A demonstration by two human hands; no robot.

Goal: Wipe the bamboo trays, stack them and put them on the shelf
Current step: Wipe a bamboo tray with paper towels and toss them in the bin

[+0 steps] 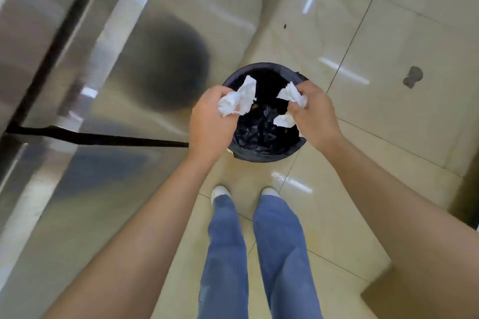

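I look straight down at a round bin [267,155] lined with a black bag, standing on the tiled floor. My left hand [210,122] is closed on a crumpled white paper towel [238,98] over the bin's left side. Over the right side, my right hand [316,114] grips a second crumpled white paper towel [293,96], and a white scrap [285,120] shows just below its fingers. No bamboo trays or shelf are in view.
A stainless-steel cabinet front [90,72] with dark door seams fills the left. Glossy beige floor tiles [388,72] spread to the right, with a grey stain [412,77]. My legs in blue trousers and white shoes [220,193] stand just behind the bin. A brown surface [414,292] sits at bottom right.
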